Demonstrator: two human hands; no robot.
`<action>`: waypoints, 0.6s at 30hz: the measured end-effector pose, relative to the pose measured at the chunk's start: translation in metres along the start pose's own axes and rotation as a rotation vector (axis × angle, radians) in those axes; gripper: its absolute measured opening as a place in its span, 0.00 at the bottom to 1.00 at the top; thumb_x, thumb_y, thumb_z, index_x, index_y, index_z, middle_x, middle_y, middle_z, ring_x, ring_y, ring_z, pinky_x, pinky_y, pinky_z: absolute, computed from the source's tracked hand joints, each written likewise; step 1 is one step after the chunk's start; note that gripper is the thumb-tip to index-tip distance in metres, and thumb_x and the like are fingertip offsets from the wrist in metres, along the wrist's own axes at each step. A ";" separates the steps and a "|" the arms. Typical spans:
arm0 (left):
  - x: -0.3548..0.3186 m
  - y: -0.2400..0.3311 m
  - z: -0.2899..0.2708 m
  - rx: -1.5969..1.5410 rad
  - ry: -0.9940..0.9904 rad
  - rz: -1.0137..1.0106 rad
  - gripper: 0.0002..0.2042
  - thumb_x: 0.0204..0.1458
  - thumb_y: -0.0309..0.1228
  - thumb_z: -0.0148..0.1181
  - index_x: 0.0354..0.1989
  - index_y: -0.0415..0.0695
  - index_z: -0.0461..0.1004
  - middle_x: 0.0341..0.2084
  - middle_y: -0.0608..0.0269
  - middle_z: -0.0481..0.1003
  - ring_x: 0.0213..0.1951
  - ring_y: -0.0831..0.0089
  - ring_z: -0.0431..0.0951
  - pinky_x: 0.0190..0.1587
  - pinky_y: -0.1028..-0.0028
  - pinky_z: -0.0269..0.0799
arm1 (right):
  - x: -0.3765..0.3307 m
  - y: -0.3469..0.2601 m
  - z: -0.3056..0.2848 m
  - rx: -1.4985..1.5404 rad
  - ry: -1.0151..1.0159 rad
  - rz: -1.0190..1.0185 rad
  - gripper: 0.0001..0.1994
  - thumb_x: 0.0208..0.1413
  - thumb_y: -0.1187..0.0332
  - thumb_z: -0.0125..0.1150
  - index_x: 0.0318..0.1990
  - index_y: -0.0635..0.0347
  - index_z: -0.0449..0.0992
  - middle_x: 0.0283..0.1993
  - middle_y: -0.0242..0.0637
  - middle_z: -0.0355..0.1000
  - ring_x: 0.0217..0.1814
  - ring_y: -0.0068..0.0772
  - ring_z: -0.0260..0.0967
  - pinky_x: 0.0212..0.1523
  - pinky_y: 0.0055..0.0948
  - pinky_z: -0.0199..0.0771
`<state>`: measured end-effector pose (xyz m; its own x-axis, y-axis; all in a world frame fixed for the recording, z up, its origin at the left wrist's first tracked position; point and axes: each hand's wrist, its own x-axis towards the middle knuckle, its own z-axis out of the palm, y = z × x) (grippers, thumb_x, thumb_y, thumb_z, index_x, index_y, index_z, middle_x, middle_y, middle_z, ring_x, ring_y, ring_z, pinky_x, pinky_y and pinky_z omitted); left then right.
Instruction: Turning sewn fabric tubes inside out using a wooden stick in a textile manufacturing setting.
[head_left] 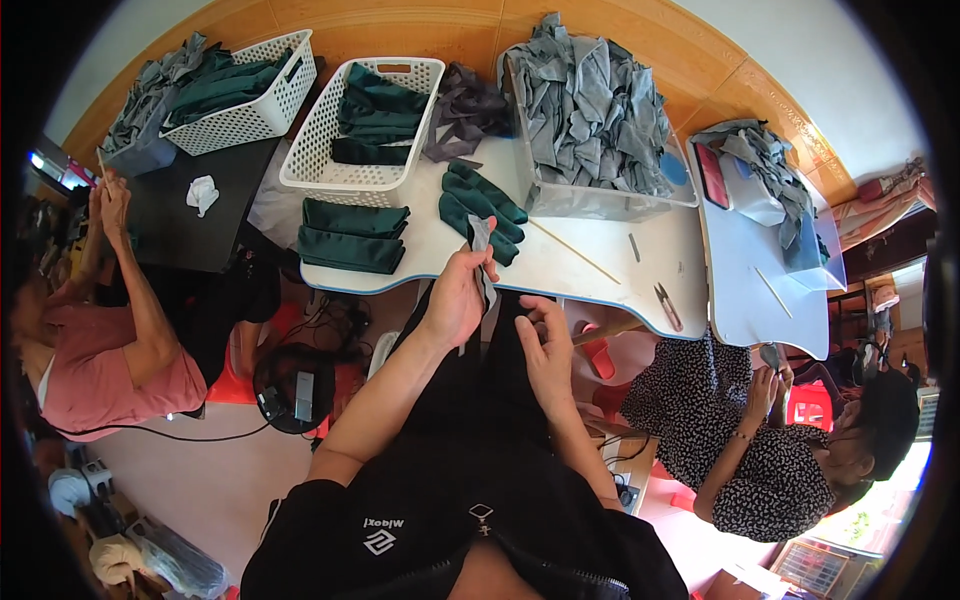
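Note:
My left hand is closed on a narrow grey fabric piece, which stands up between the thumb and fingers and hangs down past the palm. My right hand is just to the right, over my lap, its thumb and half-bent fingers apart and nothing visible in them. Beyond my left hand, a loose pile of dark green fabric pieces lies by the table's front edge. A neat stack of folded green pieces sits to its left. Right of the pile, a thin wooden stick rests on the white tabletop.
A white basket of green pieces and a clear bin heaped with grey fabric line the back. Thread snips lie near the right edge. Co-workers sit at both sides: one holds a stick, another a small grey piece.

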<state>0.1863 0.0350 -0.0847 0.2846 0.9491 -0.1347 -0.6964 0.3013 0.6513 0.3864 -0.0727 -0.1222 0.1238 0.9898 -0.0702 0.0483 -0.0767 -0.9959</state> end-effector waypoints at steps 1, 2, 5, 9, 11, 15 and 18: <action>0.002 -0.006 -0.002 -0.014 0.022 0.016 0.40 0.85 0.45 0.56 1.01 0.41 0.64 0.55 0.74 0.75 0.56 0.73 0.74 0.69 0.67 0.70 | 0.003 -0.014 0.007 -0.185 0.027 -0.196 0.18 0.80 0.70 0.84 0.71 0.63 0.90 0.60 0.39 0.90 0.50 0.36 0.85 0.54 0.37 0.87; 0.002 -0.014 -0.007 -0.011 0.024 0.015 0.40 0.85 0.45 0.56 1.01 0.41 0.64 0.55 0.74 0.75 0.56 0.73 0.74 0.69 0.67 0.70 | 0.006 -0.026 0.014 -0.182 0.027 -0.194 0.18 0.80 0.70 0.84 0.71 0.63 0.90 0.60 0.39 0.90 0.50 0.36 0.85 0.54 0.37 0.87; -0.010 -0.013 0.029 0.118 0.040 -0.046 0.41 0.89 0.50 0.53 1.04 0.43 0.59 0.64 0.73 0.74 0.62 0.75 0.71 0.73 0.65 0.69 | 0.012 -0.040 0.023 -0.399 -0.032 -0.164 0.16 0.79 0.67 0.87 0.64 0.67 0.93 0.56 0.44 0.90 0.47 0.38 0.87 0.54 0.38 0.89; 0.012 -0.036 -0.016 0.134 -0.002 -0.003 0.42 0.89 0.51 0.54 1.05 0.44 0.58 0.68 0.69 0.73 0.66 0.73 0.70 0.77 0.62 0.68 | 0.024 0.002 0.007 -0.216 -0.032 -0.059 0.10 0.81 0.69 0.85 0.53 0.71 0.95 0.47 0.38 0.92 0.42 0.27 0.85 0.50 0.32 0.85; 0.014 -0.041 -0.034 0.586 0.044 0.214 0.38 0.86 0.44 0.65 0.99 0.44 0.68 0.69 0.61 0.74 0.67 0.69 0.73 0.75 0.60 0.71 | 0.027 0.016 -0.001 -0.023 -0.074 0.050 0.09 0.81 0.70 0.85 0.53 0.70 0.95 0.46 0.34 0.91 0.44 0.22 0.83 0.49 0.30 0.84; -0.046 -0.005 0.020 1.345 0.088 0.409 0.14 0.74 0.28 0.82 0.62 0.38 0.87 0.55 0.52 0.80 0.55 0.55 0.85 0.55 0.55 0.83 | 0.024 0.028 -0.014 0.067 -0.010 0.053 0.07 0.80 0.71 0.85 0.52 0.68 0.96 0.42 0.25 0.88 0.45 0.14 0.81 0.45 0.26 0.81; -0.044 -0.024 0.009 1.111 0.047 0.120 0.11 0.77 0.30 0.85 0.54 0.39 0.89 0.42 0.67 0.87 0.40 0.75 0.87 0.45 0.72 0.83 | 0.026 0.025 -0.014 -0.069 0.034 0.047 0.08 0.78 0.70 0.87 0.49 0.67 0.95 0.40 0.27 0.88 0.43 0.15 0.80 0.44 0.27 0.81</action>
<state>0.1963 -0.0147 -0.0872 0.2134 0.9762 -0.0386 0.2647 -0.0197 0.9641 0.4051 -0.0503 -0.1482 0.1612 0.9803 -0.1139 0.1095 -0.1324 -0.9851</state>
